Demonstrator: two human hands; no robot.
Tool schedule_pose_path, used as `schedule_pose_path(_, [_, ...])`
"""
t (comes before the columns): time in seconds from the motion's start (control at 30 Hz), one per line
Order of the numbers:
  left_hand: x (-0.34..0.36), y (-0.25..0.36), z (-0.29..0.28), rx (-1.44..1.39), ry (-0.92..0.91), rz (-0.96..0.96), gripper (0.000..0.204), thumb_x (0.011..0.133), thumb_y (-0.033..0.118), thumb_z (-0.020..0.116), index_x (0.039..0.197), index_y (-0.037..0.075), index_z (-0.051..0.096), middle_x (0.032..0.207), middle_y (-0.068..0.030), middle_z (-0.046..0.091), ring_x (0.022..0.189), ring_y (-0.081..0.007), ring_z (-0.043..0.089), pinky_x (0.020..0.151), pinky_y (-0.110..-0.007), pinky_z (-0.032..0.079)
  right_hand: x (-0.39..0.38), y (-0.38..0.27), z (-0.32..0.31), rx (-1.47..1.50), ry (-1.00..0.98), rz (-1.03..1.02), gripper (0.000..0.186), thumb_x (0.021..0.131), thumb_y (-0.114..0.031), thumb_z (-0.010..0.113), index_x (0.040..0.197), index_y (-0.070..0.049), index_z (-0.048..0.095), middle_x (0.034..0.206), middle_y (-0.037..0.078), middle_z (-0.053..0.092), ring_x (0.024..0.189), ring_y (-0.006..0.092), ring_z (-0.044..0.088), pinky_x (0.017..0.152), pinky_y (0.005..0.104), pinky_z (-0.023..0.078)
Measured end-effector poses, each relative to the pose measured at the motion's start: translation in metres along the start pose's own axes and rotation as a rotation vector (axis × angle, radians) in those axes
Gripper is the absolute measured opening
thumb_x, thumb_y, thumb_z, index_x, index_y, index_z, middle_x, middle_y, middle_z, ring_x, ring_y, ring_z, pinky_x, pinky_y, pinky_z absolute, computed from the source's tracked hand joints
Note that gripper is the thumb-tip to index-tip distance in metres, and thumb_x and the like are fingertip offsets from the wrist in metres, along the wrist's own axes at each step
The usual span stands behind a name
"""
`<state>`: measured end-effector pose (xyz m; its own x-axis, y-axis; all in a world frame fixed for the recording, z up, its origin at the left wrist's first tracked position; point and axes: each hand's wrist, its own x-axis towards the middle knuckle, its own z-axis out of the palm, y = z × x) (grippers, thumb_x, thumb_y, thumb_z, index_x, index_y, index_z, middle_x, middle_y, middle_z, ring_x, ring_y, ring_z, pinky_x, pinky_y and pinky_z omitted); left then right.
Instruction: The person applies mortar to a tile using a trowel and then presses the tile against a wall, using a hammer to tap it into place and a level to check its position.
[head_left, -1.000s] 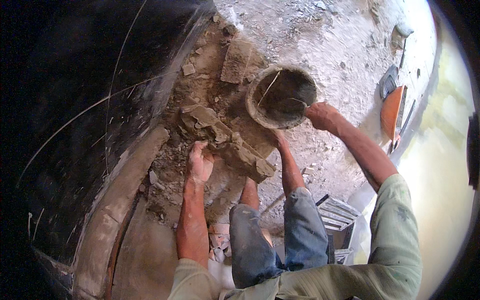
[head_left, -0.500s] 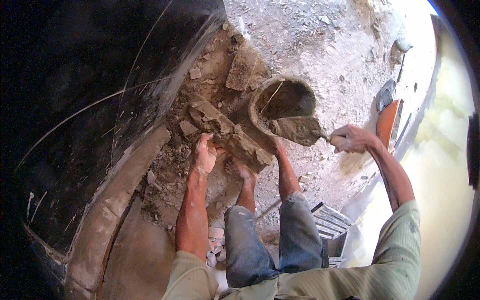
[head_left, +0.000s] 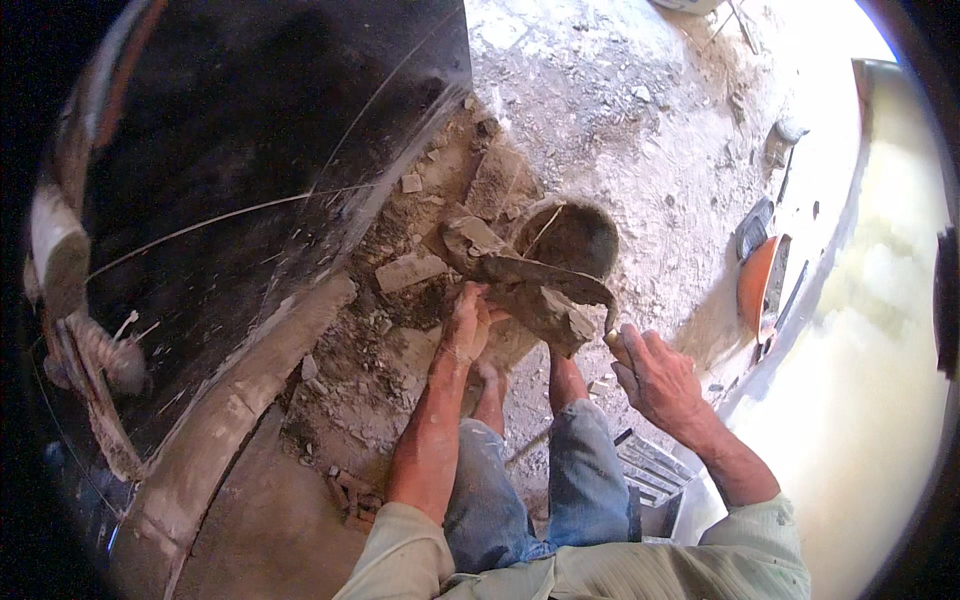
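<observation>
My left hand [head_left: 468, 322] grips the near underside of a long block caked with wet grey-brown mortar [head_left: 552, 318]; whether it is brick or another material is hidden. In my right hand [head_left: 660, 378] is the handle of a trowel, its fingers wrapped round it. The trowel blade [head_left: 560, 278] lies tilted nearly edge-on across the block's top, touching or just above the mortar. Right behind the block stands a round mortar bucket [head_left: 597, 238] with a dirty inside, its near rim partly covered by block and blade.
Broken brick pieces [head_left: 412, 270] and rubble lie left of the bucket. A curved plastered ledge [head_left: 215, 430] runs beside a dark surface [head_left: 270, 130]. To the right are an orange pan-like object [head_left: 762, 285] and a grey slatted crate [head_left: 655, 470]. My legs stand close below the block.
My right hand has swung left and nearer, bringing the trowel from the bucket's mouth onto the block. My left hand and the block have shifted right in view, and the camera view has moved.
</observation>
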<state>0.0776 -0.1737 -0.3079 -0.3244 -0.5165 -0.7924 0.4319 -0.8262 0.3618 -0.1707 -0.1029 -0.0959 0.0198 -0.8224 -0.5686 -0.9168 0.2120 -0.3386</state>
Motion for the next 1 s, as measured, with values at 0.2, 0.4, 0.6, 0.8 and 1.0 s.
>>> schedule_pose_path(0.2, [0.0,-0.002,-0.002,0.051,-0.069,0.019,0.028,0.095,0.028,0.045,0.109,0.005,0.052,0.1,-0.0098,0.061,0.08,-0.0253,0.065,0.07,-0.043,0.054,-0.008,-0.018,-0.011,-0.069,0.103,-0.038,0.047,0.08,-0.018,0.06,0.121,-0.002,0.044,0.083,0.011,0.05,0.071,0.0267,0.059,0.054,0.0381,0.049])
schedule_pose_path(0.4, [-0.019,0.02,0.045,0.034,-0.108,0.045,0.029,0.094,0.035,0.048,0.108,0.01,0.052,0.086,-0.0056,0.061,0.075,-0.0225,0.063,0.069,-0.046,0.053,-0.007,-0.026,-0.019,-0.093,0.187,-0.061,0.044,0.08,-0.016,0.059,0.119,-0.002,0.045,0.084,0.011,0.05,0.07,0.0263,0.058,0.053,0.0375,0.048])
schedule_pose_path(0.6, [-0.018,0.018,0.028,0.049,-0.181,0.037,0.034,0.096,0.032,0.041,0.112,0.004,0.051,0.104,-0.0132,0.062,0.085,-0.0282,0.065,0.073,-0.044,0.055,-0.004,-0.038,-0.026,-0.059,0.256,-0.106,0.045,0.08,-0.013,0.059,0.12,-0.002,0.042,0.083,0.011,0.05,0.07,0.0262,0.057,0.053,0.0382,0.048])
schedule_pose_path(0.8, [-0.017,0.014,0.025,0.09,-0.141,0.036,0.032,0.096,0.031,0.04,0.107,0.004,0.053,0.102,-0.0129,0.063,0.085,-0.0277,0.065,0.074,-0.045,0.054,0.003,-0.038,-0.03,-0.038,0.202,-0.056,0.046,0.08,-0.017,0.061,0.121,-0.007,0.043,0.083,0.01,0.049,0.066,0.0266,0.059,0.054,0.0379,0.049])
schedule_pose_path(1.0, [-0.025,0.025,0.025,0.035,-0.188,-0.025,0.031,0.096,0.03,0.039,0.107,0.005,0.053,0.102,-0.0136,0.062,0.085,-0.0285,0.065,0.073,-0.045,0.054,0.005,-0.014,-0.032,0.18,0.283,-0.058,0.053,0.078,-0.015,0.067,0.124,-0.006,0.043,0.09,0.016,0.055,0.077,0.0355,0.059,0.064,0.0417,0.048])
